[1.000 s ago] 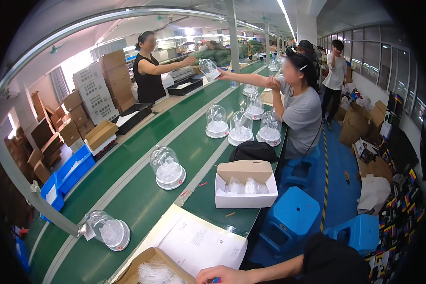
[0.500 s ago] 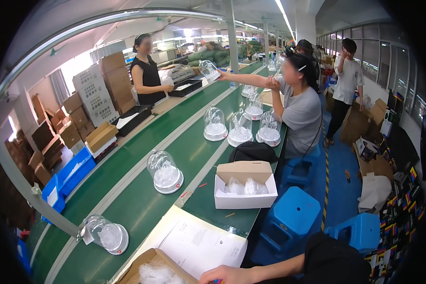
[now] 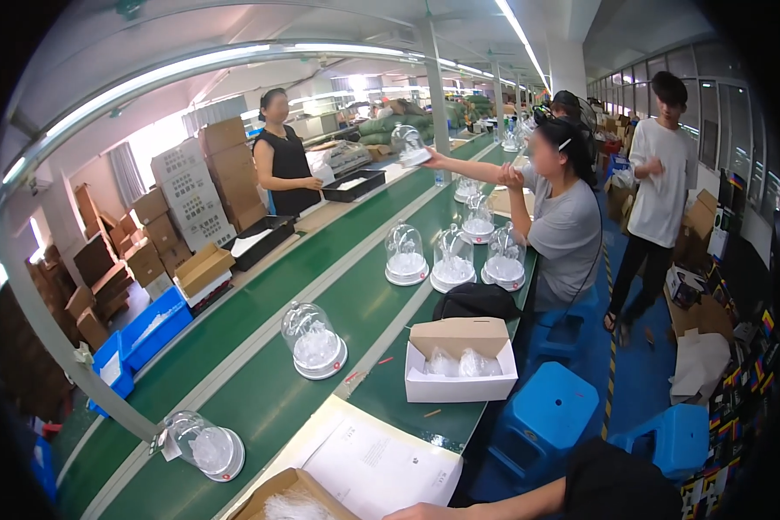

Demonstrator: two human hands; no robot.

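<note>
My right hand (image 3: 429,512) reaches in from the lower right at the bottom edge, and its fingers are cut off by the frame. It lies near a paper sheet (image 3: 381,459) and an opened cardboard box (image 3: 264,501) with clear wrapped filling. My left hand is out of view. Clear dome with a white base (image 3: 315,347) stands upright on the green belt ahead. Another dome (image 3: 208,449) leans tilted at the lower left, beside a metal post. A white box (image 3: 459,384) with its flap up holds clear-wrapped things.
Several more domes (image 3: 406,260) stand farther along the belt (image 3: 234,381). A seated co-worker (image 3: 563,225) holds one out over it. Across the belt stands another person (image 3: 283,169). Blue stools (image 3: 546,407) are at the right, and a person in white (image 3: 663,182) stands beyond.
The whole view has shifted, so things sit lower and slightly to the right. My right hand shows less at the bottom edge. The person in white has lowered a hand from the face.
</note>
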